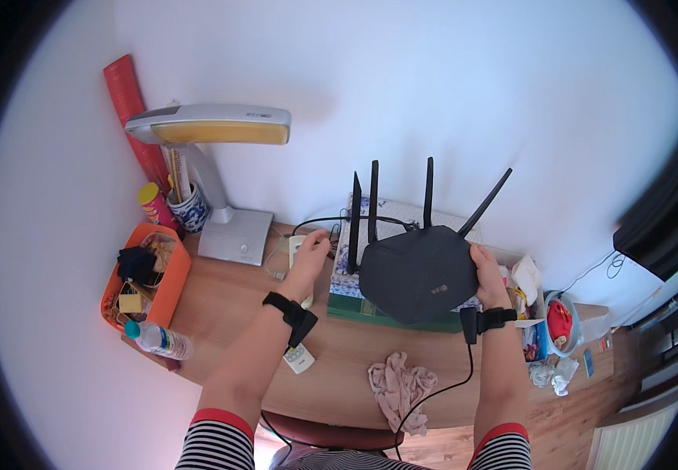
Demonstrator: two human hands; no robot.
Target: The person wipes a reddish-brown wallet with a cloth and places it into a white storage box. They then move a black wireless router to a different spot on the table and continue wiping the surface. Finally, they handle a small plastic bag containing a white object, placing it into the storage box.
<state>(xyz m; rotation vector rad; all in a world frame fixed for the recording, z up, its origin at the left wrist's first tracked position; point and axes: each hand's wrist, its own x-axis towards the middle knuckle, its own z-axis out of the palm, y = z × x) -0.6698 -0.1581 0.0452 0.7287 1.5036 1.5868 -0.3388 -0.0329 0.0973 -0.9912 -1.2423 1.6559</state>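
Observation:
My right hand [488, 276] grips the right edge of a black Wi-Fi router [418, 273] with four antennas, held over a green-edged box [344, 302] with a blue-and-white patterned cover. My left hand [310, 261] is left of the router, not touching it, above a pale device on the desk; its fingers are partly curled, and whether they hold something is unclear. A black cable [327, 219] runs behind my left hand towards the back of the router. A crumpled pink cloth [400, 385] lies on the desk below the router.
A grey desk lamp [236, 235], a blue-and-white pen pot [189, 208] and an orange basket [180, 273] stand at the left, with a plastic bottle [165, 342] beside the basket. A remote control [299, 359] lies under my left forearm. Open containers, including a clear tub [572, 329], stand at the right.

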